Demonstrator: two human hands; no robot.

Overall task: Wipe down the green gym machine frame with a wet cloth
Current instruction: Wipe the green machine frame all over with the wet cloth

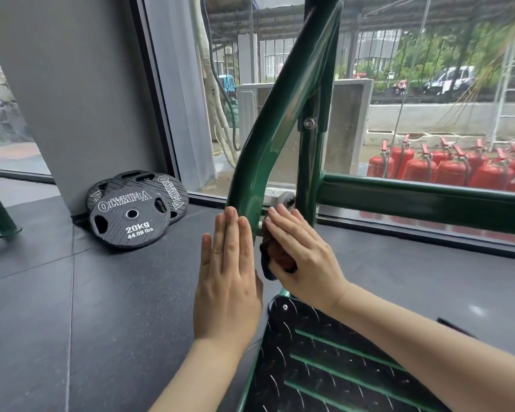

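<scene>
Premises: a gym, ground floor. Evidence: a green gym machine frame (268, 126) rising directly above the right hand (302, 251) and its grip; two black Olympia 20kg weight plates (130, 217) leaning against a grey wall well left of the grip; dark rubber floor tiles (72, 292); a checker-plate footplate (324, 361) just below the grip.

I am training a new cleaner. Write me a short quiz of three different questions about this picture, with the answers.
1. True or false: the left hand holds the cloth.
2. Which hand presses the cloth against the green frame? A) left B) right C) both
3. Fill in: the nearer weight plate leaning at the wall is marked ___ kg.

Key: 1 false, it is flat and open. 2 B, the right hand. 3 20.
</scene>
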